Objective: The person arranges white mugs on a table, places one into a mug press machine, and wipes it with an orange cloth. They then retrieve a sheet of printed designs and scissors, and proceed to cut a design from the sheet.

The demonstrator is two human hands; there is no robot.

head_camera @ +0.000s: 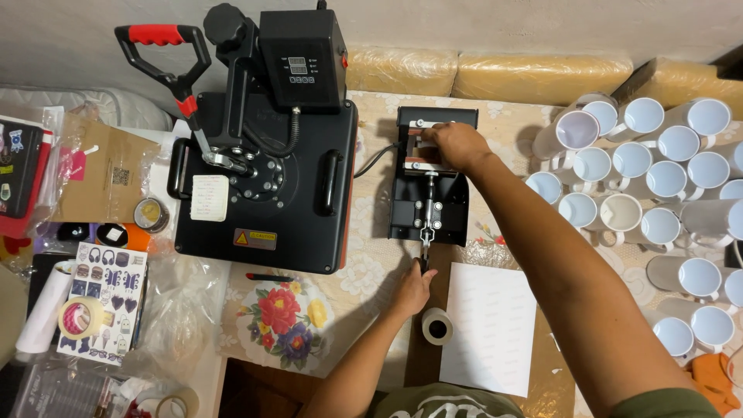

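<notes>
A small black mug press (428, 178) stands in the middle of the table, beside a large black heat press (267, 147) with a red-gripped handle. My left hand (412, 288) grips the end of the mug press lever (425, 232) at its near side. My right hand (457, 145) reaches over the far end of the mug press, fingers resting on the heating sleeve, where a white mug seems to sit, mostly hidden under the hand.
Several white mugs (658, 182) crowd the right side of the table. A white sheet (491, 329) and a small tape roll (437, 325) lie near me. At left lie a sticker sheet (104, 298), a tape roll (80, 317), plastic bags and cardboard. A floral mat (290, 313) sits in front.
</notes>
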